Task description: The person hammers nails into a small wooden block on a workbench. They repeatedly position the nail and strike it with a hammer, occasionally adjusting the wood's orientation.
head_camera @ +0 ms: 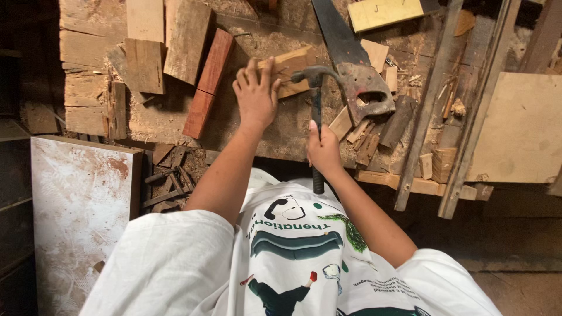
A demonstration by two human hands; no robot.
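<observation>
A small wooden block (291,71) lies on the workbench (275,126), pressed down under the fingers of the left hand (256,93). The right hand (324,150) is clenched around the handle of a claw hammer (316,111), whose head sits against the block just right of the left hand. A hand saw (351,64) lies just beyond the hammer, and a reddish plank (209,82) lies left of the left hand.

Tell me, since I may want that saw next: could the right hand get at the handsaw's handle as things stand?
Probably not at once: the right hand is closed round the hammer. The handsaw handle lies uncovered just beside the hammer head, so the way looks free once the hammer is put down.

A worn, sawdusty wooden desk (170,120) carries scattered offcuts (187,41), a reddish block (209,82), a handsaw (351,64) and a yellow board (386,13).
</observation>
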